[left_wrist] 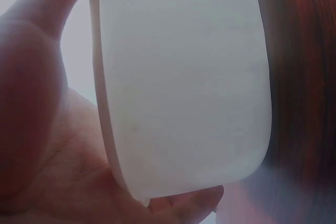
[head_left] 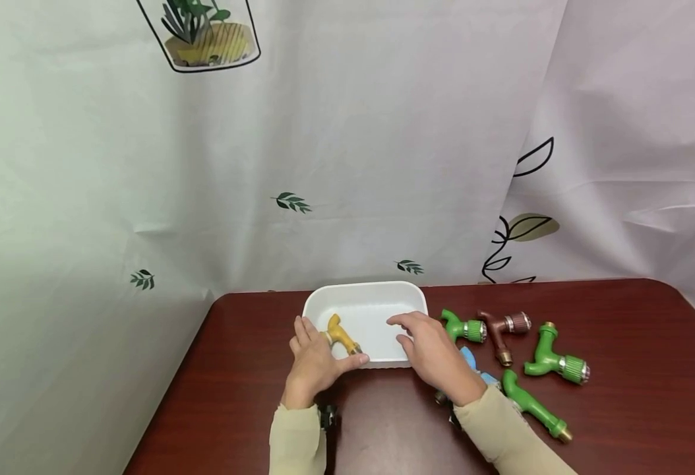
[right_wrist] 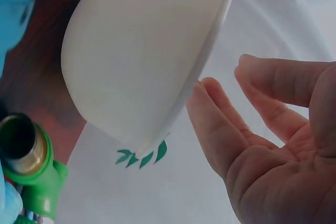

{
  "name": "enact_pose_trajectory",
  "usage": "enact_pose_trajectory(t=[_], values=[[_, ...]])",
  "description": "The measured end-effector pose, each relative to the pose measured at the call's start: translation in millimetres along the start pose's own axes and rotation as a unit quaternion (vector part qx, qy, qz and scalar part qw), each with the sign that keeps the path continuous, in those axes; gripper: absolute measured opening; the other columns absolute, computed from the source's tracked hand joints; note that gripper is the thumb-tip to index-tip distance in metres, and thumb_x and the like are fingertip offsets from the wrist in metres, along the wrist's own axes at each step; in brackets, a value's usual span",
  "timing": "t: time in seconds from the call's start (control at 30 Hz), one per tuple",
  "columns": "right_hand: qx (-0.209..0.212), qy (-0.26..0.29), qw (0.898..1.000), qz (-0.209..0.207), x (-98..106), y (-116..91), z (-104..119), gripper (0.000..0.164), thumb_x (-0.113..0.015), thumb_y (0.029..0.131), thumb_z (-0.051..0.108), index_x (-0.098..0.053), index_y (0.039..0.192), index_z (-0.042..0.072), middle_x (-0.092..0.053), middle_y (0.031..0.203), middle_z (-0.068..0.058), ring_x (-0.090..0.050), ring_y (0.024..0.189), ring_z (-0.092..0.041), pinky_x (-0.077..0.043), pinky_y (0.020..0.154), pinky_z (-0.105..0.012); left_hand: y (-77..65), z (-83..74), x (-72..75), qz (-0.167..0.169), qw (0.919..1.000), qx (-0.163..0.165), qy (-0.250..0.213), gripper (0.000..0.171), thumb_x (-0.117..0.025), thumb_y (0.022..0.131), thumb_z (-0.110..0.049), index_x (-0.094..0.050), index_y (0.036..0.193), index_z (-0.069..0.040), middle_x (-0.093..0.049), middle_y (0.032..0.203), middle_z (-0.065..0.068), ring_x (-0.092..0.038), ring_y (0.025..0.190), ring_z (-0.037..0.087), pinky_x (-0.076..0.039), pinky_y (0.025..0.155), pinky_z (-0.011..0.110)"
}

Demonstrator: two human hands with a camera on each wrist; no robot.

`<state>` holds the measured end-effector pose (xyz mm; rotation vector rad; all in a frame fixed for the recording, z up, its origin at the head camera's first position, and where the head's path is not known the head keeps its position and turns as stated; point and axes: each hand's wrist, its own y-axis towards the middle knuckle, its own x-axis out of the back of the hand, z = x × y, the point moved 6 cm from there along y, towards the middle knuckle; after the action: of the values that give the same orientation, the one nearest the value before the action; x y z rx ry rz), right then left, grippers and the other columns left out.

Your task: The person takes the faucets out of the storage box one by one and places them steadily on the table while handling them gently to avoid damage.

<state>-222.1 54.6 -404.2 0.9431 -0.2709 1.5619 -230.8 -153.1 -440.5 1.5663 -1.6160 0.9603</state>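
A white plastic tray (head_left: pixel 371 360) stands at the table's far edge, with a yellow faucet (head_left: pixel 339 334) lying inside at its left. My left hand (head_left: pixel 314 359) holds the tray's near left corner, thumb along the near rim and fingers on the left side. The left wrist view shows a fingertip (left_wrist: pixel 212 196) bent against the outer wall. Over the tray's right side is my right hand (head_left: pixel 429 346), thumb and fingers apart, nothing between them. In the right wrist view its fingertips (right_wrist: pixel 202 98) come right at the rim.
Right of the tray lie a green faucet (head_left: pixel 465 328), a brown faucet (head_left: pixel 496 336) and two more green faucets, one upper (head_left: pixel 548 356) and one lower (head_left: pixel 531 402). Something blue (head_left: pixel 469 358) is partly hidden under the right forearm. A patterned white curtain (head_left: pixel 371 165) hangs behind the table.
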Motion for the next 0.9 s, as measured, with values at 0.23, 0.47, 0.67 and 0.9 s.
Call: enact_pose_trajectory(t=[0.23,0.47,0.67,0.9], values=[[0.006,-0.002,1.0,0.015,-11.7,7.8,2.1,0.027,-0.071,0.089,-0.004,-0.074,0.113,0.008,-0.07,0.112,-0.007,-0.066,0.097,-0.023,-0.053,0.083,-0.04,1.3,-1.1,1.5,-0.004,1.0,-0.003,0.004,0.132,-0.088,0.068,-0.057,-0.019,0.144,0.027,-0.004,0.155,0.045,-0.022,0.132,0.061,-0.038,0.104,0.059],[0.017,0.002,0.999,0.032,-24.6,14.2,4.6,0.024,-0.072,0.089,-0.002,-0.074,0.112,0.007,-0.07,0.11,-0.007,-0.065,0.101,-0.022,-0.052,0.087,-0.041,1.8,-0.8,1.9,-0.009,1.0,-0.002,0.0,0.137,-0.089,0.067,-0.055,-0.013,0.145,0.027,-0.003,0.154,0.045,-0.023,0.13,0.061,-0.038,0.103,0.058],[0.035,0.007,0.998,0.049,-35.5,18.6,7.4,0.023,-0.071,0.091,0.0,-0.074,0.113,0.007,-0.07,0.11,-0.008,-0.066,0.103,-0.024,-0.051,0.089,-0.042,1.6,-0.8,2.7,-0.013,0.9999,-0.001,0.001,0.138,-0.091,0.066,-0.053,-0.011,0.145,0.027,-0.004,0.154,0.046,-0.024,0.13,0.061,-0.039,0.103,0.058],[0.062,0.014,0.994,0.092,-49.4,23.1,9.7,0.023,-0.066,0.095,0.001,-0.075,0.115,0.007,-0.072,0.11,-0.008,-0.066,0.106,-0.025,-0.051,0.091,-0.043,0.2,-0.5,1.5,-0.014,0.9999,-0.005,0.0,0.138,-0.091,0.066,-0.053,-0.01,0.144,0.028,-0.003,0.153,0.048,-0.021,0.132,0.063,-0.037,0.105,0.059]])
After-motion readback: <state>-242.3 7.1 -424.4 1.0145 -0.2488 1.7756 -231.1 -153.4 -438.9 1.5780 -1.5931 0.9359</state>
